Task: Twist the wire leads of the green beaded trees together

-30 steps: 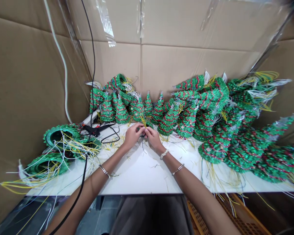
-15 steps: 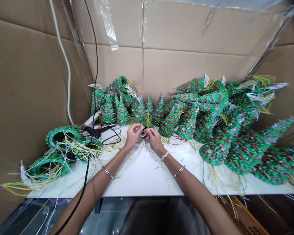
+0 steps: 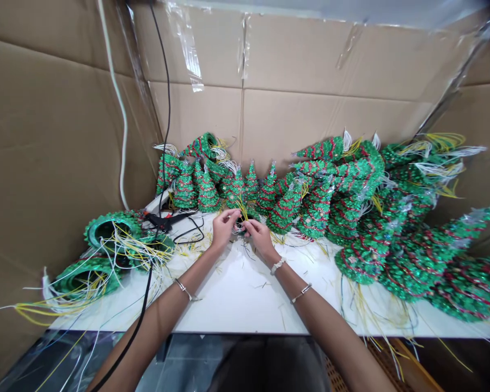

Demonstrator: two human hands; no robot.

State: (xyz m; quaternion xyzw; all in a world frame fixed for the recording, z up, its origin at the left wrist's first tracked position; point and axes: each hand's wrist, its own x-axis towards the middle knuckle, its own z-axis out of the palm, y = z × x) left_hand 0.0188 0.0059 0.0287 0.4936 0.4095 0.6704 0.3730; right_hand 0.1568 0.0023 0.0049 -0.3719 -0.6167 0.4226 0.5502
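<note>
1. Wire bundle (image 3: 242,211): thin yellow and white wires are rising from between the two hands, the long axis leaning forward, away from the forearms and toward the trees. The lower end is hiding behind the fingers.
2. Left hand (image 3: 224,228): is closing narrowly, fingertips pinching the bundle from its left side.
3. Right hand (image 3: 259,239): is closing narrowly, pinching from the right side. Both hands are touching the bundle, neither clearly nearer.
4. White table (image 3: 228,310): is stretching beneath the forearms, wire clippings (image 3: 196,261) lying scattered across it.
5. Green tinsel Christmas trees (image 3: 286,209): are standing just beyond the hands, more lying on their sides at right, trailing wires.
6. Black hand tool (image 3: 165,220): is lying left of the hands, near a black cable (image 3: 149,288).
7. Cardboard walls (image 3: 310,114): are enclosing the table's far side, partly covered by clear plastic (image 3: 183,43).
</note>
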